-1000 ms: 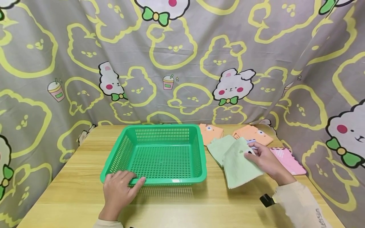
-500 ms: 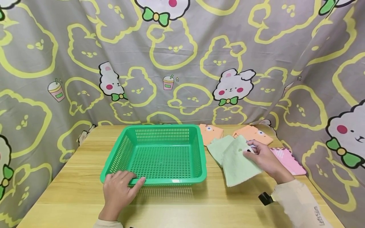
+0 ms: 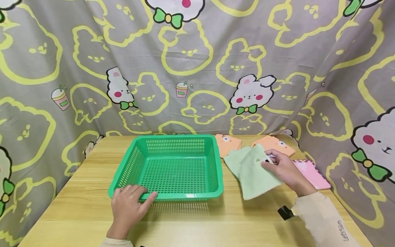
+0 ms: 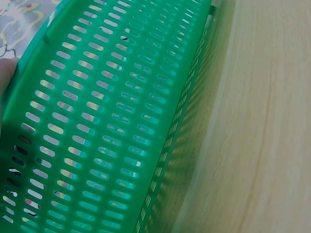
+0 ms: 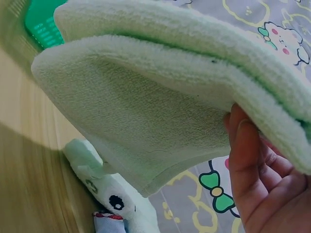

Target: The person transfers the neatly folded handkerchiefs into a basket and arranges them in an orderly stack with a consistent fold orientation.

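Observation:
A green plastic basket (image 3: 197,196) with slotted walls stands on the table, nothing inside it. At its front-left corner my left hand (image 3: 129,207) grips the rim; the left wrist view mostly shows the basket's outer wall (image 4: 97,111). My right hand (image 3: 285,171) pinches a folded pale green towel (image 3: 257,176) by its right edge and holds it tilted, right of the basket. In the right wrist view the towel (image 5: 141,92) hangs in folded layers from the thumb and fingers. Partly behind it lies a second pale green towel (image 3: 235,160).
Two orange folded towels (image 3: 227,145) (image 3: 274,145) lie at the back right. A pink towel (image 3: 311,174) with a dark patterned edge is right of my right hand. A bluish cloth (image 5: 109,223) shows beneath. A patterned curtain (image 3: 191,68) hangs behind the wooden table (image 3: 185,230).
My right hand has drifted slightly left and up with the pale green towel. The left hand and basket have stayed in place.

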Action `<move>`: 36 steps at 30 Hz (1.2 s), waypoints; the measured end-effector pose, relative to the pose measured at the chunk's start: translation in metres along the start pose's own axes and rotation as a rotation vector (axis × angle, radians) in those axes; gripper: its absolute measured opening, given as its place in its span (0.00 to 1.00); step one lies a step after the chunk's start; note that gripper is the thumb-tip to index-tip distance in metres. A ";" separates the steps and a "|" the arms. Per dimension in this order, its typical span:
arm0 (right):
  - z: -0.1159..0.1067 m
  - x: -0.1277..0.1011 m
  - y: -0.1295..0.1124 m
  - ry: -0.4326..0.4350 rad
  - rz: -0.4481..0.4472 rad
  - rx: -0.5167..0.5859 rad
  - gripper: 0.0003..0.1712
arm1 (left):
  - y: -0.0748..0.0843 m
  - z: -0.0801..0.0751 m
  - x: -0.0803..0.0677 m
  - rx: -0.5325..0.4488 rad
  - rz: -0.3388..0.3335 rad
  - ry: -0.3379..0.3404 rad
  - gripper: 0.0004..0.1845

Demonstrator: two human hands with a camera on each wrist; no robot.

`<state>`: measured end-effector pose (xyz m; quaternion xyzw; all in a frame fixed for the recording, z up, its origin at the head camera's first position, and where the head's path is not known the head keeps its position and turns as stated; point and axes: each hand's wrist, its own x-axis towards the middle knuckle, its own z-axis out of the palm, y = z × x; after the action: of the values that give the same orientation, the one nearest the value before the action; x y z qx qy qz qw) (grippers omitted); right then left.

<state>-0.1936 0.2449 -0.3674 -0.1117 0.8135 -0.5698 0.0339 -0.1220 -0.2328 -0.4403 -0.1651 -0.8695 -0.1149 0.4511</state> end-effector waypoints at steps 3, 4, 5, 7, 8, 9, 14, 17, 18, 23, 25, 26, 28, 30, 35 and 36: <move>0.000 0.001 -0.002 -0.002 -0.003 -0.001 0.19 | 0.000 0.000 -0.001 0.001 0.003 0.000 0.36; 0.000 0.002 -0.002 -0.005 -0.003 0.008 0.19 | 0.000 -0.001 -0.001 0.000 0.000 -0.004 0.36; 0.000 0.002 -0.003 -0.007 -0.003 0.012 0.18 | 0.000 -0.001 -0.001 0.000 0.000 -0.005 0.36; 0.000 0.003 -0.004 -0.016 0.000 0.025 0.18 | 0.000 -0.001 -0.001 -0.001 0.000 -0.006 0.36; 0.000 0.003 -0.004 -0.019 0.000 0.031 0.18 | 0.000 -0.001 -0.001 -0.001 -0.003 -0.008 0.36; 0.000 0.004 -0.004 -0.021 0.002 0.034 0.18 | 0.000 -0.001 0.000 0.000 -0.003 -0.007 0.36; 0.000 0.005 -0.005 -0.023 0.011 0.044 0.18 | 0.001 0.000 0.000 -0.003 -0.010 -0.009 0.36; 0.001 0.006 -0.007 -0.017 0.011 0.041 0.18 | 0.000 0.001 -0.001 -0.004 -0.018 -0.016 0.36; 0.001 0.006 -0.007 -0.015 0.011 0.037 0.18 | -0.001 0.001 -0.001 -0.004 -0.019 -0.018 0.36; 0.001 0.007 -0.009 -0.009 0.014 0.022 0.18 | -0.002 0.001 -0.003 -0.001 -0.022 -0.022 0.36; 0.002 0.008 -0.010 -0.011 0.012 0.024 0.18 | -0.002 0.001 -0.003 -0.003 -0.021 -0.020 0.36; 0.002 0.008 -0.010 -0.013 0.010 0.027 0.18 | -0.002 0.001 -0.003 -0.002 -0.020 -0.020 0.36; 0.002 0.008 -0.011 -0.015 0.006 0.033 0.18 | -0.002 0.001 -0.003 0.000 -0.019 -0.019 0.36; 0.002 0.009 -0.011 -0.015 0.003 0.035 0.17 | -0.001 0.001 -0.003 -0.001 -0.018 -0.017 0.36; 0.002 0.009 -0.014 -0.007 -0.001 0.035 0.18 | -0.001 0.001 -0.001 0.001 -0.004 -0.003 0.36; 0.002 0.010 -0.014 -0.007 -0.002 0.037 0.18 | -0.001 0.001 -0.001 0.001 -0.003 -0.001 0.36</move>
<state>-0.2005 0.2364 -0.3543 -0.1139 0.8025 -0.5844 0.0385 -0.1222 -0.2334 -0.4418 -0.1635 -0.8702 -0.1149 0.4504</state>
